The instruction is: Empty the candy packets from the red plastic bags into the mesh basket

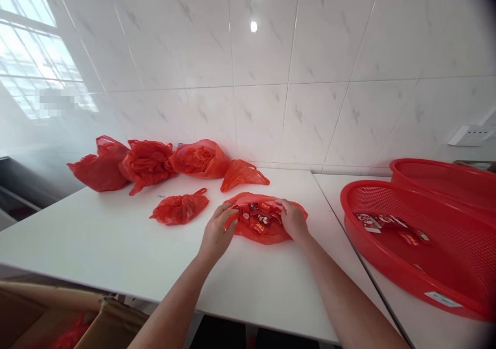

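Note:
A red plastic bag lies with its mouth spread wide on the white table, several small red and dark wrapped packets inside it. My left hand is at the bag's left rim, its fingers and thumb curled round the thin plastic. At the right rim, my right hand has its fingertips just inside the mouth, closed on the edge near the packets. The fingertips of both hands are partly hidden by the plastic. To the left of the bag rests a small tied red bag.
Several full red bags line the tiled wall, beside a flatter red bag. On the right stands a red mesh basket holding a few packets, with another red basket behind. A cardboard box sits below the table's front left edge.

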Demonstrator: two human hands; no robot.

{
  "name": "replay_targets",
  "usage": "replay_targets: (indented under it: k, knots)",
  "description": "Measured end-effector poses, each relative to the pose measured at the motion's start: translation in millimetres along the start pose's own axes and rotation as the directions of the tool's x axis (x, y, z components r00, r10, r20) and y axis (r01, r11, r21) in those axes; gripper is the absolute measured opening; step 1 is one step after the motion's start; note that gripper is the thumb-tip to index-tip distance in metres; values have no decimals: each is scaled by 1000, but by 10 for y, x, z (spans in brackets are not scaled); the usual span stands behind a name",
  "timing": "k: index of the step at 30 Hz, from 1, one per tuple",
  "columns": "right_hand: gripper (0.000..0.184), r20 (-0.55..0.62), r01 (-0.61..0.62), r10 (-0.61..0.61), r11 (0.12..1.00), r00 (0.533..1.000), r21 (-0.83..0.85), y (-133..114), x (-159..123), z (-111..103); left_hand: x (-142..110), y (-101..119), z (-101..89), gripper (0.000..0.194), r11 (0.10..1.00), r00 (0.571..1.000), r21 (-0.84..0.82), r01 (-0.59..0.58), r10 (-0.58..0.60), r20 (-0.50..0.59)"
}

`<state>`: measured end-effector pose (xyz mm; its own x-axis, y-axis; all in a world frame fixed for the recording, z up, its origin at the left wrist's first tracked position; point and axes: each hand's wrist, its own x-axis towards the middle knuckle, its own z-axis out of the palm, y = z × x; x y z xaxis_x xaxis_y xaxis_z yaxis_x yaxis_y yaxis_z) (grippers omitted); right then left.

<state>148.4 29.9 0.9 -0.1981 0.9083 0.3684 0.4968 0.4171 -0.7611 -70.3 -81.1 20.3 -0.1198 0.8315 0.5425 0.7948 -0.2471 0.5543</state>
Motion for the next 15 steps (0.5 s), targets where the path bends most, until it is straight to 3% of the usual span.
replay_targets:
  k: [6, 10, 12, 15]
  knots:
    - [47, -4, -79, 79, 994, 997, 75, 82, 61, -71, 252, -8, 87, 40, 989, 996, 134, -66, 72, -46]
    - [40, -49, -55, 57, 998, 997, 41, 76, 58, -83, 258, -28, 115, 30, 966, 981, 190, -176, 189, -54]
    - [36, -65, -28, 28, 1000, 997, 10, 58, 52, -78, 246, 4, 144, 26, 952, 968, 184, -244, 250, -11]
    - [33, -31, 13, -14, 1000, 999, -26, 43, 44, -62, 290, 79, 225, 27, 949, 947, 105, -298, 280, 156]
